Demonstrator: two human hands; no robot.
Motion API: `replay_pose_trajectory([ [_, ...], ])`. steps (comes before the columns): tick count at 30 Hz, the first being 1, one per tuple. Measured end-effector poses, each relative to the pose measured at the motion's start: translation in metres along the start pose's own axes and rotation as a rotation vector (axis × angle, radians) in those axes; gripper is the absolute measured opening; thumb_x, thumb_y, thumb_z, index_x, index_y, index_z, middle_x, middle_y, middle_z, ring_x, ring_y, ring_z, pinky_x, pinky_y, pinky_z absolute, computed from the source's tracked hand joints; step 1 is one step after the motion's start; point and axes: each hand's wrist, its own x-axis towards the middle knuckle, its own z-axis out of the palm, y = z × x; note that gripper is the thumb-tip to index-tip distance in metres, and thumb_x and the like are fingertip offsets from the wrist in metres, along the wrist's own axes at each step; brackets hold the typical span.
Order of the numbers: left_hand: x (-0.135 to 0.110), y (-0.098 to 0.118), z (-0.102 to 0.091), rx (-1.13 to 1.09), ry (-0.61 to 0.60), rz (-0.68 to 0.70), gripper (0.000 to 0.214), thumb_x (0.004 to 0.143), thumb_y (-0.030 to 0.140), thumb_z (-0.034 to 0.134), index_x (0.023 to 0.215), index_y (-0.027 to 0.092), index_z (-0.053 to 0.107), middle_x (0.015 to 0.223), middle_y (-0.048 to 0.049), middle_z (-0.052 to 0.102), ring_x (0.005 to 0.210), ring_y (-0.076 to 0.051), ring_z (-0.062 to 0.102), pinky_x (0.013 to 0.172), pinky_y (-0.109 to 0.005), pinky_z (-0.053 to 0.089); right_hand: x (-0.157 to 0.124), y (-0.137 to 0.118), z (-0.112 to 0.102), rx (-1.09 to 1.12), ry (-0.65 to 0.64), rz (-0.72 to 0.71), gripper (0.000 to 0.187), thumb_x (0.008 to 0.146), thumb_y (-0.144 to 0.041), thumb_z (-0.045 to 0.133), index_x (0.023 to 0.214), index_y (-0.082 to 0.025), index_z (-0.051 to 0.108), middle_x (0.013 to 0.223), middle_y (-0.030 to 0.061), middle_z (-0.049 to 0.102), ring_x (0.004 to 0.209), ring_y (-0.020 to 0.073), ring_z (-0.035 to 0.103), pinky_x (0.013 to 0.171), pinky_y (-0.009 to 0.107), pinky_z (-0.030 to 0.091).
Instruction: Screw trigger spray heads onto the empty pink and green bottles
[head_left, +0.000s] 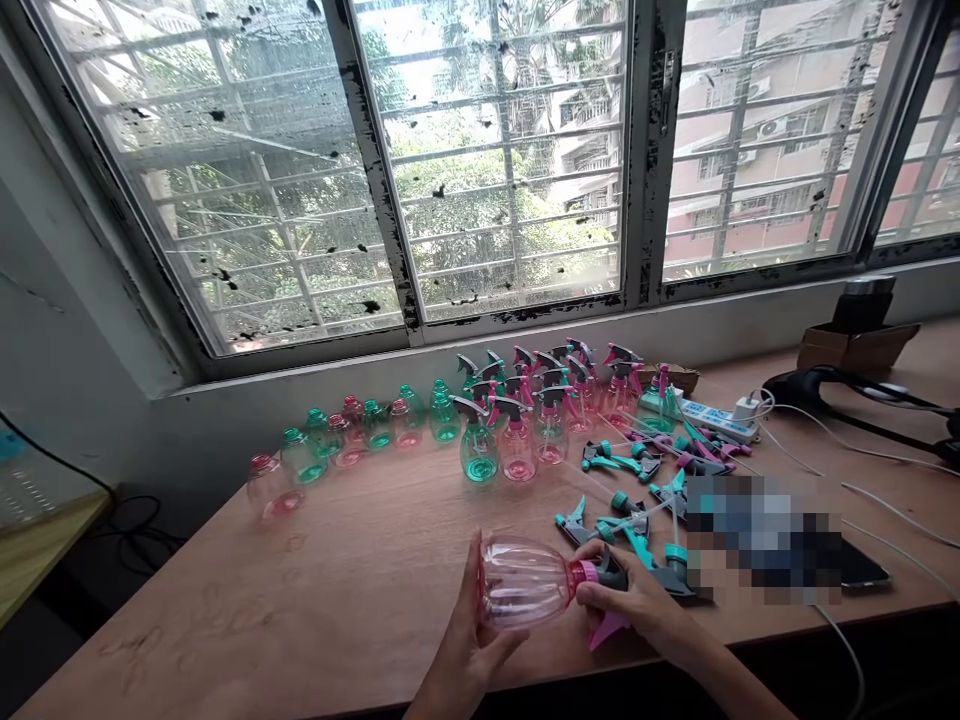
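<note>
A clear pink spray bottle point(525, 582) lies sideways between my hands above the table's front edge. My left hand point(474, 625) grips its base, fingers behind and thumb below. At the neck, my right hand point(619, 590) is closed around the pink collar of the grey and pink spray head point(609, 628), which sits on the bottle's mouth; whether it is fully screwed on I cannot tell. Just beyond my right hand lie loose teal and grey spray heads point(634, 530) with thin tubes.
Bottles with spray heads point(517, 450) stand in a group by the window. Open-necked green and pink bottles point(304, 458) line the back left. Pink spray heads point(712, 450), a power strip point(716, 417), white cables and a phone point(862, 565) lie right.
</note>
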Motion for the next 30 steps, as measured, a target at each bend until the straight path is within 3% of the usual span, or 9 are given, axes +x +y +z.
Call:
replay_pose_trajectory([
  [5, 0.001, -0.006, -0.003, -0.033, -0.012, -0.025, 0.111, 0.08, 0.042, 0.081, 0.161, 0.032, 0.005, 0.171, -0.0086, 0.016, 0.154, -0.037, 0.021, 0.125, -0.053, 0.02, -0.002, -0.003, 0.001, -0.046, -0.018, -0.044, 0.039, 0.078, -0.041, 0.084, 0.099, -0.018, 0.061, 0.065, -0.0041, 0.067, 0.057, 0.0127, 0.059, 0.057, 0.024, 0.043],
  [8, 0.002, -0.006, -0.003, -0.035, -0.018, -0.031, 0.111, 0.079, 0.041, 0.082, 0.161, 0.034, 0.006, 0.17, -0.0084, 0.018, 0.153, -0.037, 0.026, 0.124, -0.052, 0.025, -0.002, -0.004, 0.001, -0.06, -0.022, -0.048, 0.038, 0.079, -0.042, 0.083, 0.099, -0.019, 0.06, 0.063, -0.0044, 0.067, 0.056, 0.0138, 0.06, 0.056, 0.025, 0.043],
  [12, 0.0, -0.006, -0.004, 0.069, 0.01, 0.017, 0.1, 0.086, 0.036, 0.075, 0.16, 0.039, 0.006, 0.171, -0.0042, 0.015, 0.155, -0.034, 0.019, 0.126, -0.053, 0.015, -0.002, -0.005, 0.002, -0.058, -0.013, -0.038, 0.039, 0.079, -0.043, 0.083, 0.099, -0.019, 0.06, 0.064, -0.0043, 0.066, 0.057, 0.0136, 0.06, 0.056, 0.024, 0.042],
  [17, 0.0, -0.006, -0.003, 0.043, -0.01, -0.001, 0.111, 0.081, 0.041, 0.08, 0.16, 0.035, 0.002, 0.171, -0.0077, 0.012, 0.156, -0.034, 0.016, 0.126, -0.054, 0.013, -0.004, -0.008, 0.002, -0.088, -0.002, -0.054, 0.039, 0.077, -0.043, 0.084, 0.098, -0.019, 0.062, 0.069, -0.0046, 0.064, 0.059, 0.013, 0.059, 0.057, 0.024, 0.042],
  [23, 0.005, 0.0, -0.001, -0.009, 0.0, -0.045, 0.113, 0.075, 0.045, 0.084, 0.16, 0.035, 0.01, 0.171, -0.0105, 0.011, 0.151, -0.038, 0.03, 0.121, -0.054, 0.03, -0.005, -0.012, 0.004, -0.126, 0.01, -0.046, 0.043, 0.074, -0.051, 0.084, 0.096, -0.02, 0.064, 0.068, -0.0028, 0.065, 0.059, 0.0173, 0.063, 0.056, 0.028, 0.049],
  [26, 0.004, -0.001, -0.002, 0.073, 0.028, 0.007, 0.104, 0.081, 0.042, 0.08, 0.159, 0.038, 0.012, 0.17, -0.0076, 0.017, 0.155, -0.034, 0.021, 0.125, -0.052, 0.02, -0.004, -0.012, 0.005, -0.116, 0.019, -0.045, 0.047, 0.072, -0.054, 0.084, 0.095, -0.019, 0.064, 0.066, -0.0029, 0.064, 0.056, 0.0172, 0.062, 0.055, 0.029, 0.051],
  [30, 0.003, -0.009, -0.003, 0.104, 0.036, 0.04, 0.117, 0.074, 0.04, 0.086, 0.16, 0.038, 0.006, 0.17, -0.0077, 0.019, 0.156, -0.033, 0.016, 0.126, -0.052, 0.014, -0.004, -0.013, 0.004, -0.125, 0.018, -0.045, 0.049, 0.071, -0.055, 0.084, 0.096, -0.019, 0.064, 0.067, -0.0021, 0.064, 0.058, 0.0182, 0.063, 0.057, 0.032, 0.055],
])
